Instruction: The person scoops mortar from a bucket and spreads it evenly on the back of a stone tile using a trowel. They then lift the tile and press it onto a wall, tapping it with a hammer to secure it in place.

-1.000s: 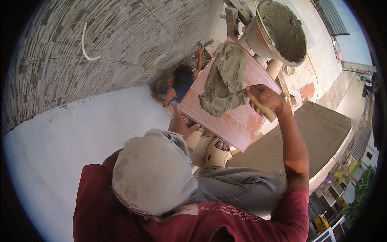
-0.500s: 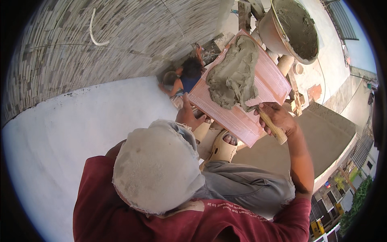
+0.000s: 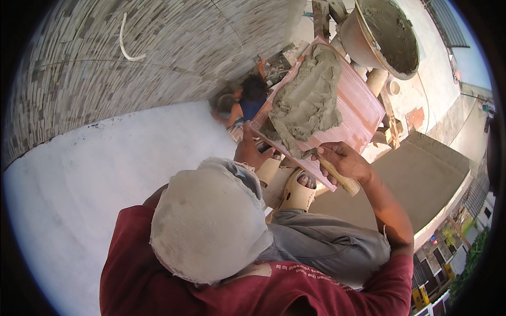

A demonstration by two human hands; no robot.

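Note:
A pinkish-red tile (image 3: 358,105) with a ribbed face lies tilted before me, its ribbed side up. Grey wet mortar (image 3: 311,95) is heaped thick over its middle and far left part. My left hand (image 3: 253,150) is closed on the tile's near left edge, thumb up, the other fingers partly under it. In my right hand (image 3: 342,163) is a trowel by its wooden handle (image 3: 340,176). The trowel's blade is mostly buried in mortar at the tile's near edge, so its shape is hidden.
A bucket (image 3: 369,45) of mortar stands at the far right, close to the tile. Below at the far left crouches another person (image 3: 250,97). A striped tiled wall (image 3: 158,63) rises on the left above a white surface (image 3: 105,158). A grey ledge (image 3: 421,174) lies at right.
My right hand has drawn the trowel left and slightly nearer along the tile. The mortar now spreads further toward the near left edge. My left hand keeps its hold.

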